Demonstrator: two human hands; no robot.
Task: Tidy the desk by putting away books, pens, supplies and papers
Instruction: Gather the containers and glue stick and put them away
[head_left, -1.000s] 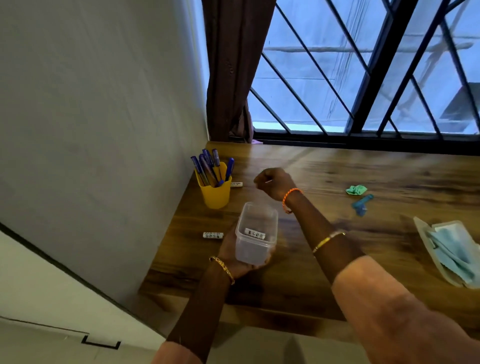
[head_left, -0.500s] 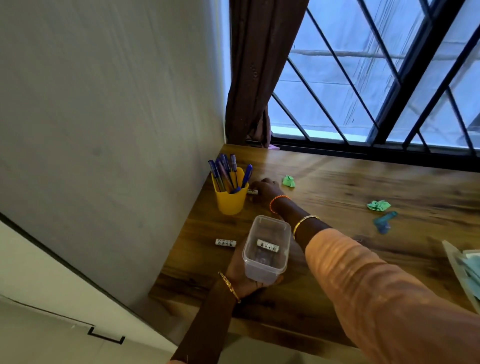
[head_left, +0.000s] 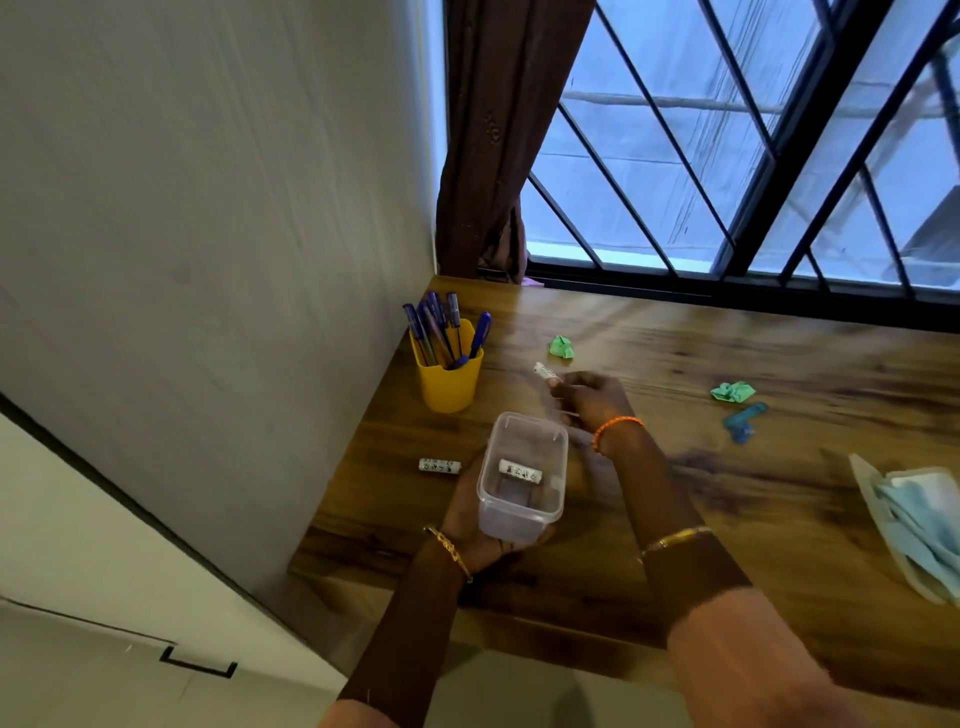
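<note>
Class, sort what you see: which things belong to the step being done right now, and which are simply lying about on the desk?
In use: clear tub, left hand, right hand, eraser held, eraser inside, eraser on desk.

Lying about: pen cup, green paper balls, blue clip, masks.

Domestic study corner. A wooden desk (head_left: 675, 364) is set into a corner between a plain wall (head_left: 208, 208) and a barred window (head_left: 727, 156). A brown curtain (head_left: 498, 156) is gathered aside; a yellow pen cup (head_left: 449, 382) is kept by the wall.
</note>
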